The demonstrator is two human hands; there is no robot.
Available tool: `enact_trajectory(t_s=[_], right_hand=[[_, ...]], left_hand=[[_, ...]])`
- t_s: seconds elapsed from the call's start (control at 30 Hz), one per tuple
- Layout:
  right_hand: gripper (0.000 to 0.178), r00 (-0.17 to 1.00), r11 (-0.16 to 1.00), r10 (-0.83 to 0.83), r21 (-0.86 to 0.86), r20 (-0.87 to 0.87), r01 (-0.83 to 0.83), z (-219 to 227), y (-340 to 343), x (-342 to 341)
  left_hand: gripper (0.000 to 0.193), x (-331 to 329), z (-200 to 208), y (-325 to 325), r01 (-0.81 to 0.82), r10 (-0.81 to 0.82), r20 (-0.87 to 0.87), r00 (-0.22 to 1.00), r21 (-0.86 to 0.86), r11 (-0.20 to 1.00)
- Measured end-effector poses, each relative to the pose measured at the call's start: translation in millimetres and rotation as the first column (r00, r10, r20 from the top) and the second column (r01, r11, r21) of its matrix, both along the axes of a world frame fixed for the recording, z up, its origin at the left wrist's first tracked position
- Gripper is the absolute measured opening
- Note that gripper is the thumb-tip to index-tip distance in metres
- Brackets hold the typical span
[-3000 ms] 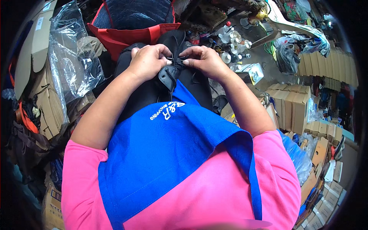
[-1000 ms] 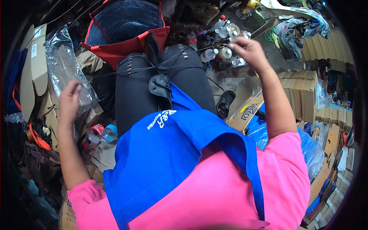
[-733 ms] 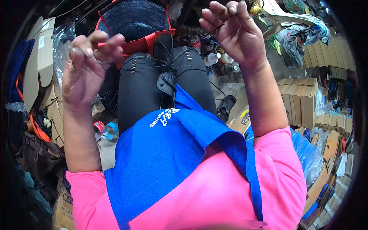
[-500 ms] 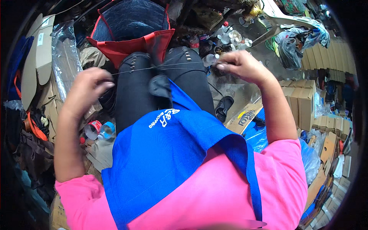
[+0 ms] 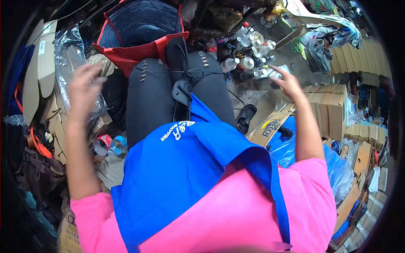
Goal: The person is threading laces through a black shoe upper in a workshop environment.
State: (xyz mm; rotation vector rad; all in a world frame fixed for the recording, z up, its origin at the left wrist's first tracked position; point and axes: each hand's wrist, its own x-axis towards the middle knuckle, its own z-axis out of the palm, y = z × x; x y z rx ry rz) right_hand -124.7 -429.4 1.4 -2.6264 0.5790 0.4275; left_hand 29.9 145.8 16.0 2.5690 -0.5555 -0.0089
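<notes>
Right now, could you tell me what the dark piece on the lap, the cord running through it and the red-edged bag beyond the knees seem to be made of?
The dark piece looks like black leather or a synthetic lookalike: smooth, stiff, dull sheen. The cord appears to be thin dark thread or waxed string, stretched taut across the knees. The red-edged bag seems to be woven fabric: matte, softly creased, with a dark blue inside.

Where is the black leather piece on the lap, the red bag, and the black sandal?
black leather piece [image 5: 182,90], head view, on its rounded flap.
red bag [image 5: 130,54], head view, on its front red rim.
black sandal [image 5: 244,118], head view, on its sole.
</notes>
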Motion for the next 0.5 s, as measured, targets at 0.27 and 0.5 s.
enact_trajectory(t_s=[0.27,0.5], right_hand=[[0.028,0.979,0.744,0.180,0.639,0.091,-0.196,-5,187,55],[0.033,0.968,0.800,0.153,0.551,0.198,-0.239,-24,146,62]], left_hand=[[0.017,-29,-17,-122,0.282,-0.343,-0.263,0.902,-0.242,0.928],[0.022,-17,-40,-41,-0.028,-0.095,-0.352,0.931,-0.330,0.943]])
